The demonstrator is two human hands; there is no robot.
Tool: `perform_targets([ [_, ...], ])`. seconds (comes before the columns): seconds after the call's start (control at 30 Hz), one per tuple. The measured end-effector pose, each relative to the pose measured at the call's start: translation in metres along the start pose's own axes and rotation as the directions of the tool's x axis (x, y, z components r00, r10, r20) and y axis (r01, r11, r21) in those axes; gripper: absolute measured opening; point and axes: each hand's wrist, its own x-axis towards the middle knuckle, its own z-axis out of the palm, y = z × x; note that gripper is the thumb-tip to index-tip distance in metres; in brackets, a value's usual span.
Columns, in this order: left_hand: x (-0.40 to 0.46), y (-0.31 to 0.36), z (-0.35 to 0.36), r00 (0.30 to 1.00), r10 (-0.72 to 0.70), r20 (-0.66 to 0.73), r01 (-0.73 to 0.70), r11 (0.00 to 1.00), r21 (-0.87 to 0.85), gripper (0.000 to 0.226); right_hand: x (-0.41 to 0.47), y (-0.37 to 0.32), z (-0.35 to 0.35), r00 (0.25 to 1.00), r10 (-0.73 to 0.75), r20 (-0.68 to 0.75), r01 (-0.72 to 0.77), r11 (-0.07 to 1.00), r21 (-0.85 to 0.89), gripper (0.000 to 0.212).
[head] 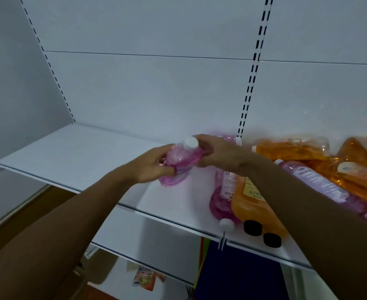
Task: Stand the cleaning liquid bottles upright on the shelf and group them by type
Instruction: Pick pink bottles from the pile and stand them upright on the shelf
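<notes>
A pink bottle with a white cap [181,162] is held over the white shelf [70,154], tilted with its cap up. My left hand [151,166] grips its lower body from the left. My right hand [220,153] holds its upper side from the right. To the right lie several toppled bottles: a pink one with a white cap [221,200], an orange one with a black cap [251,204], a pale pink labelled one [321,182], and orange ones [290,148] at the back.
The shelf's left half is bare white board. A slotted upright [251,76] runs up the back wall. Below, a lower shelf [135,252] shows, with a small orange packet [144,279] and dark blue items [238,276] beneath.
</notes>
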Motion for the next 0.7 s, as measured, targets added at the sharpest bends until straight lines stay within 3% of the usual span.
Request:
perform_targets([
  [0.07,0.0,-0.005,-0.001,0.996,-0.089,-0.015,0.083,0.972,-0.221,0.065,0.005,-0.002,0.008,0.995,-0.043,-0.085,0.04,0.998,-0.04,0.059],
  [0.13,0.0,-0.011,0.001,0.994,-0.106,-0.041,0.092,0.961,-0.261,0.062,0.014,-0.002,0.018,0.981,-0.078,-0.178,0.047,0.984,-0.171,0.061],
  [0.33,0.001,-0.035,0.0,0.981,-0.152,-0.124,0.14,0.985,-0.098,0.066,0.039,-0.001,0.031,0.971,-0.094,-0.219,0.031,0.96,-0.277,0.069],
  [0.47,0.001,-0.047,-0.007,0.976,-0.143,-0.162,0.138,0.99,-0.041,0.051,0.053,-0.001,0.037,0.967,-0.094,-0.237,0.046,0.979,-0.199,0.063],
  [0.7,-0.015,-0.08,-0.053,0.961,-0.144,-0.237,0.149,0.989,0.002,0.055,0.102,-0.02,0.065,0.979,-0.132,-0.155,0.105,0.979,-0.173,0.061],
])
